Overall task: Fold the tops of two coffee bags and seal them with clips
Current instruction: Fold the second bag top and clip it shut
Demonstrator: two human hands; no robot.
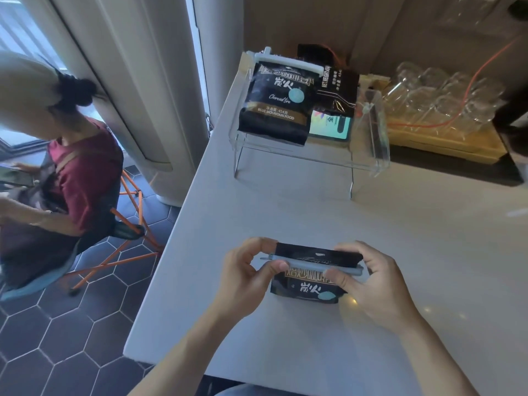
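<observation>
A black coffee bag [307, 287] stands on the white counter [285, 212] near its front edge, its top folded over. A long grey clip [311, 265] lies across the fold. My left hand [245, 277] pinches the clip's left end and the bag's top corner. My right hand [368, 284] grips the clip's right end and the bag's right side. A second black coffee bag [275, 107] leans on a clear acrylic stand [368, 144] at the back, with a white clip [288, 62] across its top.
Another dark package [338, 90] and a phone with a lit screen [328, 125] lie on the stand. Clear glasses on a yellow tray [445, 138] stand at back right, crossed by an orange cable. A seated person [71, 172] on an orange-legged stool is left of the counter.
</observation>
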